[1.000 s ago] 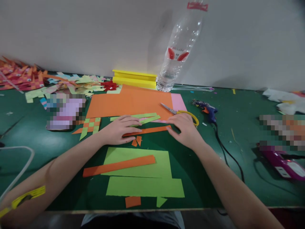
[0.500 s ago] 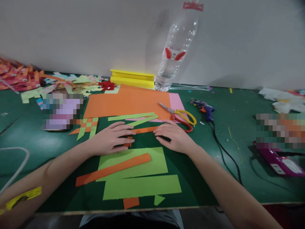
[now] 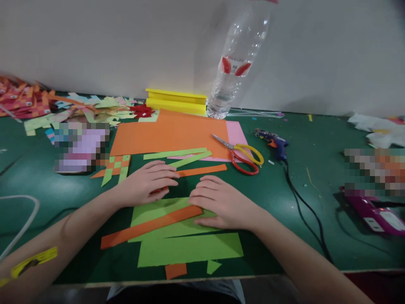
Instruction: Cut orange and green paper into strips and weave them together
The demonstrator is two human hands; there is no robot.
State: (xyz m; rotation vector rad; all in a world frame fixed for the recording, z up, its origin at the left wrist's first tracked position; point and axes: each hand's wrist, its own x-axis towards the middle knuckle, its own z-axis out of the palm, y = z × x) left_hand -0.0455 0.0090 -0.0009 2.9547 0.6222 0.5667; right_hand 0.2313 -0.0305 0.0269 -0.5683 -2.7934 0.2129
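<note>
A small orange paper piece (image 3: pixel 162 189) shows between the thumb and fingers of my left hand (image 3: pixel 142 183), which is closed on it; most of the piece is hidden. Just beyond those fingertips lies a narrow orange paper strip (image 3: pixel 205 170), and two thin green strips (image 3: pixel 177 153) are behind it. My right hand (image 3: pixel 223 202) is open, its fingers over the right end of a wider orange strip (image 3: pixel 148 226). Under that strip is a green paper sheet (image 3: pixel 177 232). A second green piece (image 3: pixel 190 250) lies nearer the table edge.
Scissors (image 3: pixel 242 156) lie partly on orange sheets (image 3: pixel 167 133). To the right are a blue glue gun (image 3: pixel 276 143) and a magenta device (image 3: pixel 373 213). A phone (image 3: pixel 84 147), a woven paper piece (image 3: pixel 117 166) and scraps (image 3: pixel 104 105) lie left. A bottle (image 3: pixel 236 67) stands behind.
My right hand has moved from the narrow orange strip toward me, over the wider strip's end. My left fingers have drawn together around the small orange piece.
</note>
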